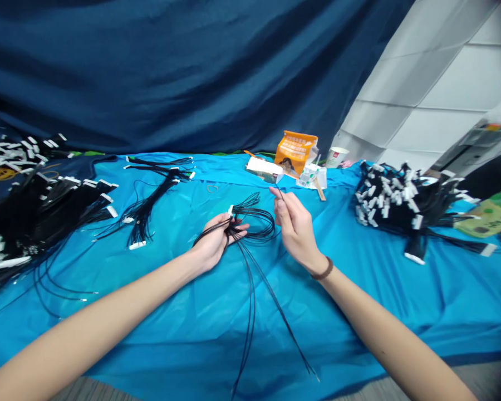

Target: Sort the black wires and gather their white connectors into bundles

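My left hand point(214, 240) is closed around a looped bundle of thin black wires, a wire harness point(262, 229) with a small white connector point(231, 210) sticking up by the thumb. Several loose wire ends point(271, 289) hang from the bundle over the blue cloth toward me. To the right of the loops, my right hand point(294, 225) pinches one thin black wire point(279, 193) between thumb and forefinger. Where that wire joins the rest is hard to make out.
Piles of black wire harnesses with white connectors lie at left point(67, 200) and right point(394, 200). A smaller harness bundle point(150, 203) rests left of centre. Behind stand an orange bag point(296, 149), an open box point(264, 169) and a paper cup point(337, 156) on the blue cloth point(183, 340).
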Available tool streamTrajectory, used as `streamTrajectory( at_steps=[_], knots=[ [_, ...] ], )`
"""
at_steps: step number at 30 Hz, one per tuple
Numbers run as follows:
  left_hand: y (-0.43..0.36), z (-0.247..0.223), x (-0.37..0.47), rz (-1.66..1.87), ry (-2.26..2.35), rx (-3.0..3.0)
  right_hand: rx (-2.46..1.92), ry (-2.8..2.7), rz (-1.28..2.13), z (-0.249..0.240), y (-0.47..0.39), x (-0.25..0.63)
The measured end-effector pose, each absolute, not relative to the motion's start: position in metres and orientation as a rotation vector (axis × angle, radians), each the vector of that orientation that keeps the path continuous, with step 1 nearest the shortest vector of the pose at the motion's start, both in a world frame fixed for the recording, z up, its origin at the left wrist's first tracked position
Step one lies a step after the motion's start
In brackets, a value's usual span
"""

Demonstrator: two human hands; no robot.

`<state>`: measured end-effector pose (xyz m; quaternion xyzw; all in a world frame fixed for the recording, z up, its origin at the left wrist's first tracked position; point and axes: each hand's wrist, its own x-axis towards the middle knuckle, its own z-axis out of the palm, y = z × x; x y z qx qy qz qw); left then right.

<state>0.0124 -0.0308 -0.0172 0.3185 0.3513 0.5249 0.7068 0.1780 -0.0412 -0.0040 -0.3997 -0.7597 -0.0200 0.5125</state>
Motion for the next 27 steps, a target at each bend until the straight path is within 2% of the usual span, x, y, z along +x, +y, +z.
streamTrajectory(
  at_steps=[7, 15, 27],
  knots=[
    [-0.034, -0.02, 0.011, 1.199, 0.784, 0.902, -0.899, -1.762, 0.175, 0.001, -0.057, 0.172],
    [-0.035, -0.018, 0.016, 1.323, 0.839, 1.062, -1.001, -2.023, -0.141, -0.002, -0.06, 0.163],
    [-0.038, -0.016, 0.018, 1.358, 0.865, 1.165, -1.03, -2.038, -0.063, -0.003, -0.059, 0.162]
  ],
)
